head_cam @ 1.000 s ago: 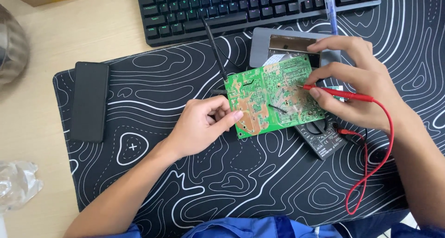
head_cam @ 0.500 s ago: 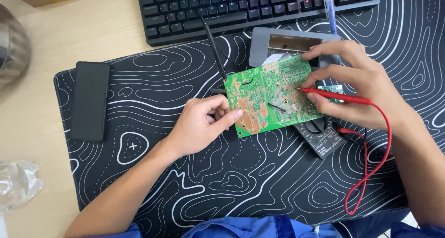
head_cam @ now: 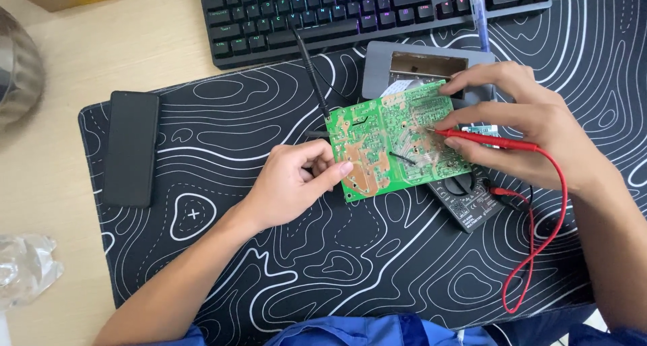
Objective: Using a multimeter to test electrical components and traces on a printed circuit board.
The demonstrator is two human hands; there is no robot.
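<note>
A green circuit board (head_cam: 394,140) lies solder side up in the middle of a black desk mat (head_cam: 377,252). My left hand (head_cam: 293,183) grips the board's left edge, together with a black probe (head_cam: 311,70) whose lead runs up toward the keyboard. My right hand (head_cam: 522,123) holds a red probe (head_cam: 485,140) like a pen, its tip touching the board's right half. A black multimeter (head_cam: 468,198) sits partly under the board's lower right corner, and a red lead (head_cam: 539,245) loops from it.
A black keyboard (head_cam: 364,12) lies along the back. A grey metal case (head_cam: 424,66) sits behind the board. A black phone (head_cam: 130,147) rests at the mat's left edge. Crumpled clear plastic (head_cam: 23,268) lies at the lower left on the wooden desk.
</note>
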